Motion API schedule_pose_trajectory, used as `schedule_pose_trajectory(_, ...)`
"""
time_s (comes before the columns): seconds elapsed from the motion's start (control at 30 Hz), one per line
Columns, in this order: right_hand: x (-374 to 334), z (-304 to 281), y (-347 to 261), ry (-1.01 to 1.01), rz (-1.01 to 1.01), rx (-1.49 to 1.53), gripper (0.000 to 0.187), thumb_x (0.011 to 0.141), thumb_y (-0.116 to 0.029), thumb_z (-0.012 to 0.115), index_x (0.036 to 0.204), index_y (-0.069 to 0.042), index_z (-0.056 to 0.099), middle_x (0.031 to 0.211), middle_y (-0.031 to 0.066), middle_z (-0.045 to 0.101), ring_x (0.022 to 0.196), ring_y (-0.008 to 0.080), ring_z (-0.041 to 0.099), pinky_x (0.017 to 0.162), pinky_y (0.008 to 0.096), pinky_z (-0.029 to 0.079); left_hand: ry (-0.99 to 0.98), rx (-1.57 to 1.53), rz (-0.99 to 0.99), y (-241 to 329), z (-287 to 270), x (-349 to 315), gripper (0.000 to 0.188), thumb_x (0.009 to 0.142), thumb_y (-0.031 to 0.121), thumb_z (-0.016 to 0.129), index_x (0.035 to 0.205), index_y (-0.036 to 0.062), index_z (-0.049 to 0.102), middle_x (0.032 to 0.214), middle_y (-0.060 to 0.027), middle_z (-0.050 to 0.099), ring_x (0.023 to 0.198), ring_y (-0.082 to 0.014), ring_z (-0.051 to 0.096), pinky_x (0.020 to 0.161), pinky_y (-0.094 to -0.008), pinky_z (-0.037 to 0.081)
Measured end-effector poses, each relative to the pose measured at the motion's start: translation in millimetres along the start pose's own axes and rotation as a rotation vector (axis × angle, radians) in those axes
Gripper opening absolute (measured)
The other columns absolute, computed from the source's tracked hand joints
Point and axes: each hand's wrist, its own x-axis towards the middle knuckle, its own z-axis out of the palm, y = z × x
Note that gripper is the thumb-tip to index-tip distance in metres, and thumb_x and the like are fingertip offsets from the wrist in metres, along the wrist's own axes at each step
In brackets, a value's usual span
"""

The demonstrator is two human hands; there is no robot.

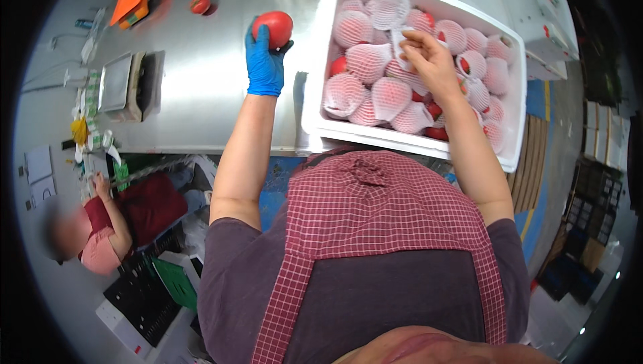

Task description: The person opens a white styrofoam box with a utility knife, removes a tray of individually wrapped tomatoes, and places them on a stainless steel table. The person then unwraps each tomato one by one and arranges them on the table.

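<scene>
Blue-gloved left hand (265, 62) gripping red tomato (274, 29), bare right hand (432, 62) half-curled at netting (396, 37), grip unclear

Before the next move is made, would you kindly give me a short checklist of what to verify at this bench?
1. Left hand secure on the large red fruit: ok, gloved fingers hold it above the metal table.
2. Large red fruit covered by a net: not ok, its visible skin is bare.
3. Right hand holding a sleeve: cannot tell, fingertips meet white netting in the box.
4. White foam box open: ok, uncovered.
5. Small red fruit off the table: not ok, it lies there.
</scene>
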Motion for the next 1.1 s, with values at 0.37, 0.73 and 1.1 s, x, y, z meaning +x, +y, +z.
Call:
schedule_pose_trajectory(0.37,41.5,52.1,-27.8,-0.137,-0.211,-0.825,0.040,0.079,-0.019,0.066,0.115,-0.003,0.059,0.105,0.0147,0.060,0.084,0.0279,0.060,0.077,0.0375,0.048,0.031,0.127,-0.022,-22.0,-88.3,-20.2,0.078,0.073,-0.007,0.064,0.139,0.0148,0.029,0.130,-0.0152,0.040,0.113,-0.0312,0.052,0.085,-0.0414,0.054)
schedule_pose_trajectory(0.73,73.3,67.7,-6.5,-0.223,-0.123,-0.982,0.069,0.069,-0.035,0.074,0.127,-0.007,0.052,0.121,0.0213,0.054,0.113,0.0349,0.053,0.097,0.0408,0.042,0.131,-0.508,-0.369,-28.7,-113.0,-17.5,0.052,0.090,0.024,0.055,0.132,0.0016,0.034,0.130,-0.0237,0.041,0.112,-0.0400,0.051,0.093,-0.0506,0.048)
schedule_pose_trajectory(1.1,82.5,78.4,0.3,-0.236,0.001,-1.150,0.084,0.064,-0.044,0.073,0.131,-0.001,0.046,0.126,0.0246,0.052,0.116,0.0360,0.052,0.097,0.0414,0.042,0.287,-0.643,-0.422,-45.5,-111.2,-5.7,0.052,0.095,0.030,0.048,0.131,-0.0015,0.029,0.135,-0.0281,0.032,0.118,-0.0445,0.043,0.097,-0.0560,0.044)
